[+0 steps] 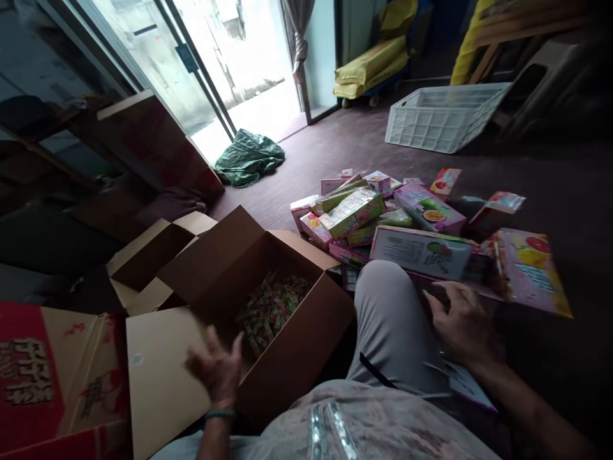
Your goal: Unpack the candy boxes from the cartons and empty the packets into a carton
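Observation:
My left hand hangs with fingers spread at the near left edge of an open brown cardboard box. Nothing is in that hand, and a dark green band circles the wrist. Inside the box lies a heap of small wrapped packets, too small to name. To the right of my knee, my right hand is slightly blurred, fingers apart and holding nothing. It is nearest to a pile of printed cartons; a white-sided carton lies just beyond it and a pink fruit-print carton to its right.
Another open carton stands behind the box, and a red printed carton at the left. Farther off are a green sack, a white plastic crate and yellow sacks on a trolley. A sliding glass door stands at the back.

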